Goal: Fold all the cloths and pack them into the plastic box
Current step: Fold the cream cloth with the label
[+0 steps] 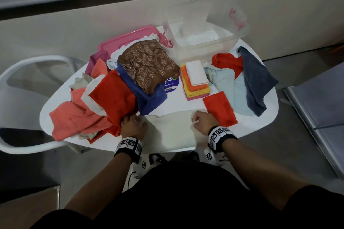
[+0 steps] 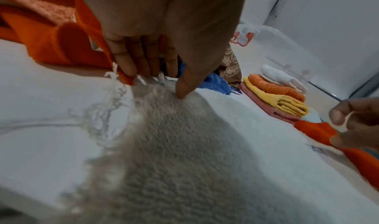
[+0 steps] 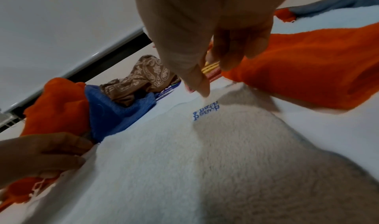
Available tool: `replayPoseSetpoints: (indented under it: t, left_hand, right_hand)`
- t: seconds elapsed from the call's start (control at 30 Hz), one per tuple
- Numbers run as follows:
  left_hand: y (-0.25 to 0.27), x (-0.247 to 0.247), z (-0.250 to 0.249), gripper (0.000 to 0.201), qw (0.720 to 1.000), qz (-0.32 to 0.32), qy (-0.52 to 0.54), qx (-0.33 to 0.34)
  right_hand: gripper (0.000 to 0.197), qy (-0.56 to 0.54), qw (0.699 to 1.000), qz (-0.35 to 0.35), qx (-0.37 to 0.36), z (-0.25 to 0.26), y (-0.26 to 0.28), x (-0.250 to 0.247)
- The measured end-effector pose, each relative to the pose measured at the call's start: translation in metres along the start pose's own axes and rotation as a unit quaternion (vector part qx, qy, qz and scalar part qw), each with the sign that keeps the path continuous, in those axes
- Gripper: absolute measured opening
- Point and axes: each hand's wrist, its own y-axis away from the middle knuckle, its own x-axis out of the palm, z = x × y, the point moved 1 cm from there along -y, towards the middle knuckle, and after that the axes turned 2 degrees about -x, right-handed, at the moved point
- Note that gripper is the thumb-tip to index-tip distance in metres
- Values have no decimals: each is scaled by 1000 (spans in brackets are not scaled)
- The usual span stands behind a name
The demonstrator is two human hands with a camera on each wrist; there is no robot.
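A cream cloth (image 1: 171,130) lies flat at the table's (image 1: 260,122) near edge, long axis left to right. The left hand (image 1: 133,126) pinches its far left corner; the right hand (image 1: 203,121) pinches the far right corner. Folded cloths (image 1: 196,82) lie mid-table. The clear plastic box (image 1: 202,29) stands at the far edge, its contents indistinct.

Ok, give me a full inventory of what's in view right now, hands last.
Plastic box: one, clear, far side of table, open.
Lid: one, pink, left of box.
Folded stack: one; white, orange, yellow, pink; centre.
Folded red cloth: one, beside stack.
White towel: one, spread at near edge.
Unfolded pile: red, blue, coral, brown paisley; left.
Loose cloths: red, pale blue, dark blue; right.
Table: one, white.
Chair: one, white, left.
Left hand: on towel's far left corner.
Right hand: on far right corner.
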Motion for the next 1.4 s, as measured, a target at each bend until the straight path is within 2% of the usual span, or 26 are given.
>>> replayPoseSetpoints:
  t: [0.07, 0.2, 0.27, 0.3, 0.37, 0.4, 0.47, 0.5, 0.53, 0.63, 0.7, 0.8, 0.87, 0.97, 1.03, 1.13, 1.2, 1.27, 1.4]
  left_hand:
    - [2, -3, -2, 45, 1000, -14, 6, -18]
    - [3, -7, 9, 43, 1000, -12, -20, -12]
    - [10, -10, 4, 28, 999, -42, -24, 5]
    - [14, -13, -4, 21, 997, -55, -23, 41]
    - [23, -10, -22, 24, 985, -60, -6, 164]
    - [28, -5, -31, 30, 973, -28, 5, 228]
    - [39, 7, -50, 45, 952, 95, -7, 291]
    - [41, 11, -57, 52, 947, 140, -32, 287]
    - [42, 15, -60, 57, 949, 154, -51, 270]
    - [30, 16, -56, 65, 982, 130, -48, 126]
    - [22, 11, -46, 67, 993, 94, -36, 55]
    - [22, 3, -38, 63, 995, 28, -62, 70]
    - [24, 0, -35, 61, 994, 7, -82, 75]
    - [29, -4, -26, 66, 999, -4, -33, 8]
    - [35, -6, -19, 69, 999, 6, 17, -49]
    - [42, -4, -2, 82, 990, 84, -28, -113]
    - [43, -2, 8, 82, 986, 125, -55, -96]
    - [45, -2, 9, 70, 984, 155, -46, -72]
    - [53, -5, 1, 62, 981, 153, 50, -104]
  right_hand:
    - [36, -22, 997, 75, 0, -6, 2, 9]
    - [68, -38, 997, 54, 39, -15, 5, 15]
    - [78, -31, 997, 52, 43, -15, 3, 13]
    - [80, -23, 997, 52, 42, -14, 3, 12]
    - [82, -1, 998, 58, 29, -10, 4, 13]
    - [82, 7, 998, 62, 18, -8, 5, 14]
    - [79, 17, 997, 71, -7, -7, 9, 17]
    - [78, 17, 997, 77, -14, -8, 11, 18]
    - [78, 15, 996, 81, -16, -10, 13, 19]
    - [76, 4, 997, 77, -14, -15, 16, 18]
    - [77, 0, 997, 74, -17, -17, 18, 17]
    - [80, 6, 997, 79, -17, -16, 21, 17]
    - [82, 20, 997, 79, -16, -15, 24, 18]
    - [88, 48, 995, 82, -16, -12, 28, 17]
    - [89, 76, 994, 77, -20, -9, 30, 15]
    - [87, 110, 992, 60, -32, -3, 33, 15]
    - [85, 120, 991, 50, -37, 1, 33, 16]
    - [84, 122, 991, 42, -38, 3, 32, 15]
    - [79, 125, 991, 43, -32, 6, 32, 13]
